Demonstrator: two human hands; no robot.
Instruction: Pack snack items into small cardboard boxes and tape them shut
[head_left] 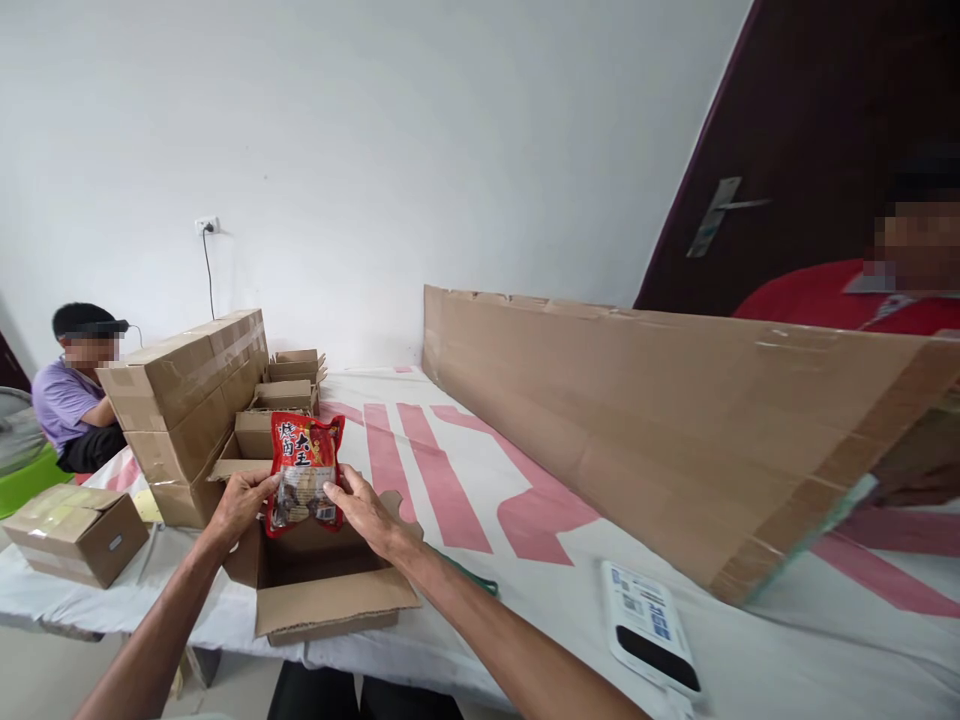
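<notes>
While the left hand (241, 503) and right hand (366, 515) each pinch a lower side edge of the red snack packet (304, 468), the packet stands upright just above the open carton (322, 590), with its long axis vertical and its printed face toward the camera. Both grips are narrow and closed on the packet, one on either side and about equally near. The carton sits with its flaps spread at the near edge of the worktop (562, 595). Left of the carton rises a stack of sealed boxes (187, 390). To its right lie what looks like a white handset (649, 625) and a long cardboard sheet (675, 420).
</notes>
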